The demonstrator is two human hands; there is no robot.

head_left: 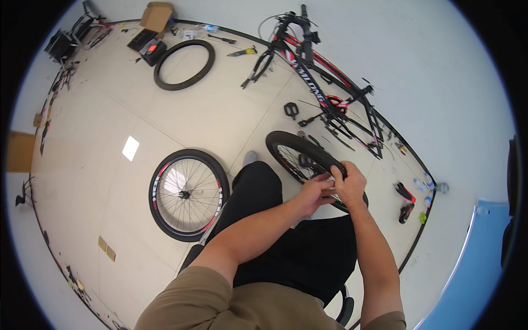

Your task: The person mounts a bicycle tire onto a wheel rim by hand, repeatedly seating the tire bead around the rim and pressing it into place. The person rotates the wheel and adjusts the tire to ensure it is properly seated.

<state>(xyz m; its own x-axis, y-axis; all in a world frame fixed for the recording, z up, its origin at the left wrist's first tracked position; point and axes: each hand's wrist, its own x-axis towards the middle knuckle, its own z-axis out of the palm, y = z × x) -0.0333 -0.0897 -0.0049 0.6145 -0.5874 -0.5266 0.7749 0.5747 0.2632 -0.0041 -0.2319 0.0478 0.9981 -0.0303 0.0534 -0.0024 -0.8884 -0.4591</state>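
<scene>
A bicycle wheel (294, 142) with a black tyre stands tilted in front of my right knee. My right hand (351, 185) grips its near side, thumb pressed on the tyre and fingers wrapped around the rim. Just left of it, my left hand (314, 194) is closed at the inner edge of the rim, close to the spokes. Its fingertips meet the right hand's fingers, and whatever small part lies between them is hidden. A second wheel (188, 194), with red and white rim markings, lies flat on the floor beside my left leg.
A black and red bicycle frame (313, 82) without wheels lies against the wall. Near it are a pedal (291, 110) and a red and black saddle (405, 192). Farther off lie a loose tyre (184, 87), a yellow-handled tool (242, 51) and a cardboard box (157, 16). A blue surface (478, 264) stands at right.
</scene>
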